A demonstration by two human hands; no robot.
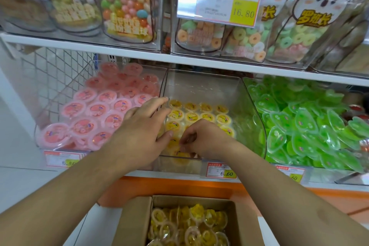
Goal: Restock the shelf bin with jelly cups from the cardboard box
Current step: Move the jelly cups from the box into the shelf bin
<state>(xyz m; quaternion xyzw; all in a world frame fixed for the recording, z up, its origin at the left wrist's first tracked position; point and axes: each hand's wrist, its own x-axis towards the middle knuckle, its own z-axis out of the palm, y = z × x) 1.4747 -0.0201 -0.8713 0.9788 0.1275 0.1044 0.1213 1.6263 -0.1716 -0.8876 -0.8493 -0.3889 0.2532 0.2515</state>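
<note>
A clear shelf bin (203, 84) in the middle of the lower shelf holds rows of yellow jelly cups (206, 117) on its floor. My left hand (143, 130) reaches into the bin's left side with its fingers stretched flat over the cups. My right hand (201, 138) is at the bin's front, its fingers curled down and pinching a yellow jelly cup (175, 147) in the front row. Below, an open cardboard box (137, 219) holds several loose yellow jelly cups (189, 225).
A bin of pink jelly cups (95, 114) stands to the left and a bin of green leaf-shaped jellies (305, 126) to the right. Bags of candy (127, 4) fill the upper shelf (139, 54). Price tags (221, 170) hang along the shelf edge.
</note>
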